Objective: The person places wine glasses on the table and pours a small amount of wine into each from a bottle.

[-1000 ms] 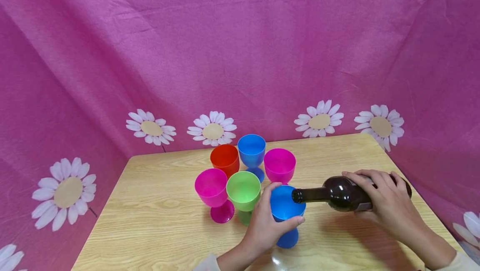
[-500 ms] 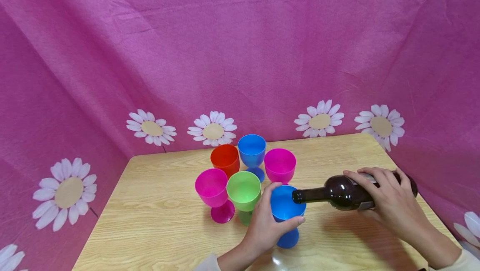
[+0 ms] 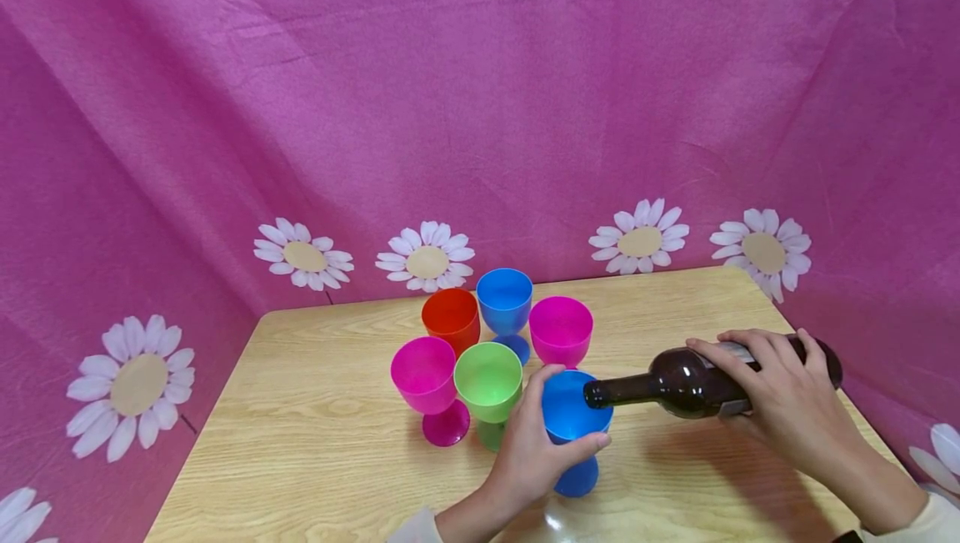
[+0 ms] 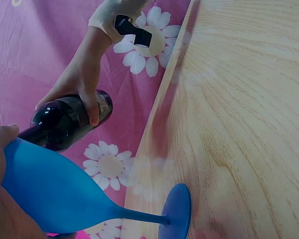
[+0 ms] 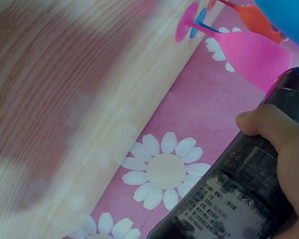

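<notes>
Purple at the back: seeing cloth (image 3: 480,126) hanging in soft folds, printed with white daisies and pale lettering along the top. Finding a pale wood-grain counter (image 3: 300,418) below, standing close against the cloth.

Spotting a dark glass bottle (image 3: 682,384) above the right part of the counter, lying nearly level in the air and pointing neck-first to the left. Making out rows of small print on its label (image 5: 217,209) from the right wrist.

With the right grip (image 3: 783,397), wrapping thumb and fingers about the bottle's body. With the left grip (image 3: 532,451), curling thumb and fingers round the bowl of the near blue goblet (image 3: 573,424), holding it roughly upright; not managing to tell about contact between foot and counter. Holding the bottle's mouth over the right side of this bowl; not telling from these angles about contact with the rim.

Counting five more goblets standing close together, behind and to the left: left magenta goblet (image 3: 422,380), green goblet (image 3: 487,380) partly hiding behind the left grip, red-orange goblet (image 3: 450,316), rear blue goblet (image 3: 504,301) farthest back, right magenta goblet (image 3: 561,333) just behind the near blue goblet.

Wearing pale cuffs (image 3: 918,518) at both wrists, plus a small black device (image 4: 132,31) on the right one.
</notes>
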Demonstrator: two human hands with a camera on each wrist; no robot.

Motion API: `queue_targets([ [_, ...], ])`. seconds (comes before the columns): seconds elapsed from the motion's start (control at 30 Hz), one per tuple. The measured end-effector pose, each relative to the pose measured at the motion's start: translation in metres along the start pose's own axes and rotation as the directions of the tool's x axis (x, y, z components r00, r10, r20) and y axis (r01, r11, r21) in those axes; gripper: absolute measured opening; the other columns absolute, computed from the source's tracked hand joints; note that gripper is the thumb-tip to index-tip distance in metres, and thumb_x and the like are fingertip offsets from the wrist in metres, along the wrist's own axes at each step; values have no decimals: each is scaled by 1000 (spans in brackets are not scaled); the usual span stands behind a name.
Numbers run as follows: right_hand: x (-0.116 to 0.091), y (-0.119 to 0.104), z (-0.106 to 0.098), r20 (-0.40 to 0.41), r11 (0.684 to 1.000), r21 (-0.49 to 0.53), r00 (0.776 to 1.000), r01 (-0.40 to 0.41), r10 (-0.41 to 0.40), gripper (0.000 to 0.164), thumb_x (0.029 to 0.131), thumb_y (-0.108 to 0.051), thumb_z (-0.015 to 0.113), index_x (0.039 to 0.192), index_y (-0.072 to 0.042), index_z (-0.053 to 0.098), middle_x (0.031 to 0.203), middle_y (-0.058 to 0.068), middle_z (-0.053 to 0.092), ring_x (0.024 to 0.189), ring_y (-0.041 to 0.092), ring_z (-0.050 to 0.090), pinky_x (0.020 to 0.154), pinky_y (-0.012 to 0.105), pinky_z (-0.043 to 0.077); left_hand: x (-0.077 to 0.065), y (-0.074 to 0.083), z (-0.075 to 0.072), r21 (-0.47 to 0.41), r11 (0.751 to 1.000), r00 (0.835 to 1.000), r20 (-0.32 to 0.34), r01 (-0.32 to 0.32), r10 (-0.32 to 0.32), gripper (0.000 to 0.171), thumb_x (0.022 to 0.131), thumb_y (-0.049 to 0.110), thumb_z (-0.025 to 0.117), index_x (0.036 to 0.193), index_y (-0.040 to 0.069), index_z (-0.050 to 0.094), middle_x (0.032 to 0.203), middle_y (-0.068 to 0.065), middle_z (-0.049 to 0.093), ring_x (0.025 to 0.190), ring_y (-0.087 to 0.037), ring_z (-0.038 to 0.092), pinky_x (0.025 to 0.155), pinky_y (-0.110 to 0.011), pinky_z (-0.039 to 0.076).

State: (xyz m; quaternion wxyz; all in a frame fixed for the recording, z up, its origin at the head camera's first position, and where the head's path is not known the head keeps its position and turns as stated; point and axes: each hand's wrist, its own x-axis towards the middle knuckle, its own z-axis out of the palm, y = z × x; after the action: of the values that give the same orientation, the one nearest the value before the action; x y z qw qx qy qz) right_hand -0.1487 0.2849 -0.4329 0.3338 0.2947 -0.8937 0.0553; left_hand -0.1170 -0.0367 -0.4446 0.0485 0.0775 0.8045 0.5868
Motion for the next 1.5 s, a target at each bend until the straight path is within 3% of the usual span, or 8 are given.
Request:
queue_targets([
  [0.43,3,2,-3,6,1000,-19,1000,7,-6,111,36,-27,98,141,-30,61,119,14,62,104,43,58,86,78,35,1,0,0,-5,1000,1000,1,-4,4,86,80,34,90,150,29,41,142,1,53,133,-31,49,89,-50,60],
  [1.5,6,2,-10,13,998,-46,999,32,-31,107,42,-27,96,143,-31,60,119,15,62,103,42,58,85,75,36,0,0,0,-4,1000,1000,5,-7,7,85,80,34,90,149,27,41,142,2,54,133,-31,49,89,-50,60],
])
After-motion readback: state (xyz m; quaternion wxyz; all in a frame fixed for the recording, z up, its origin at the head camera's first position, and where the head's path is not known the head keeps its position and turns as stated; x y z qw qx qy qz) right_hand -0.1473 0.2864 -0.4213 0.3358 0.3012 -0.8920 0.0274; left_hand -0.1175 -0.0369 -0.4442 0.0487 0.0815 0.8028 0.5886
